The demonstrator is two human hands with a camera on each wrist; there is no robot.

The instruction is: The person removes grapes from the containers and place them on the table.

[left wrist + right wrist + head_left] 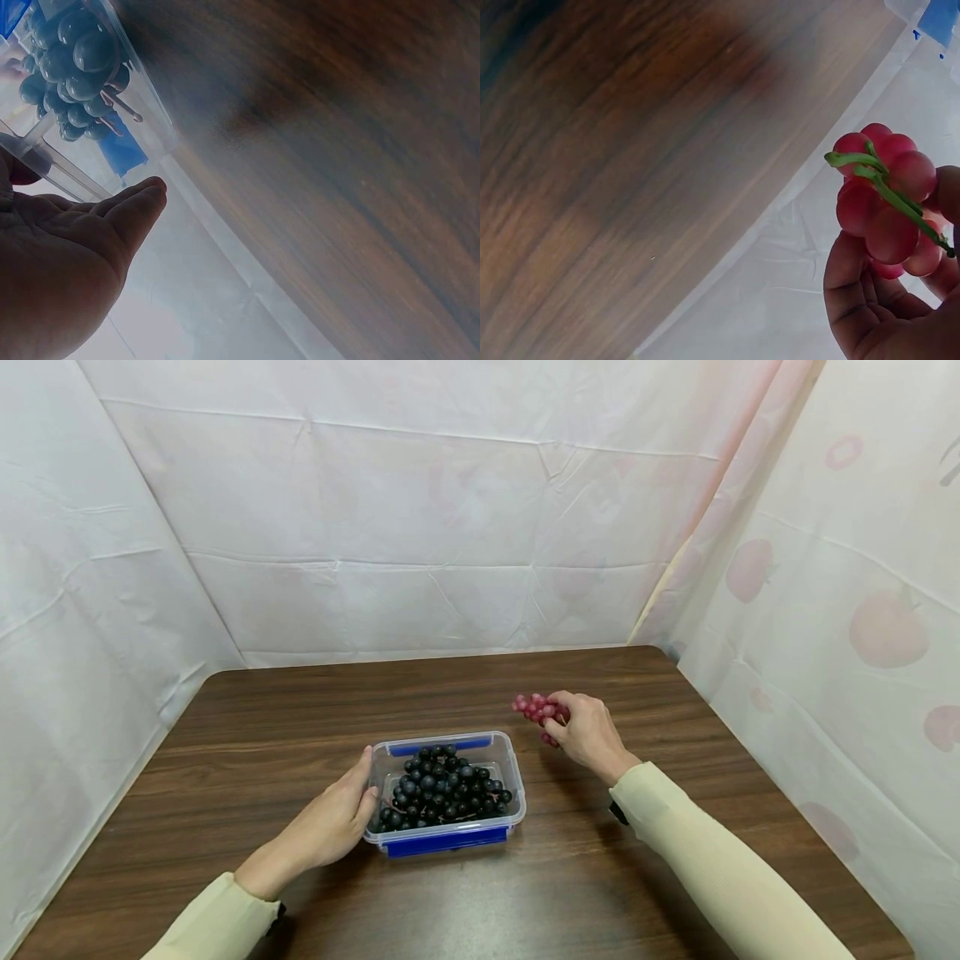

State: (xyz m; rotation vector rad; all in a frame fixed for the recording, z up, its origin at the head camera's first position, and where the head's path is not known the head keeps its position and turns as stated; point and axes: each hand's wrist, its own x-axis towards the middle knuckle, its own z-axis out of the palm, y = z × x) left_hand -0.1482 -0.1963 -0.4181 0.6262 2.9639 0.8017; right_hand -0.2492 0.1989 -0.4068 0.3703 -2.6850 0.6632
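A clear plastic food container [516, 777] with blue clips sits on the table in the head view. Dark grapes [442, 785] in bunches lie inside it, with thin stems showing in the left wrist view. My left hand [333, 818] rests against the container's left side, its fingers extended along the wall and the thumb by the rim. To the right and beyond the container, my right hand [588, 731] holds a small bunch of red grapes [534, 708] above the table. The right wrist view shows its green stem [889, 195] and the fingers pinching the grapes.
The brown wood-grain table [300, 702] has rounded far corners. A white sheet [420, 527] hangs behind it, and another sheet [825, 610] with faded fruit prints hangs along the right side.
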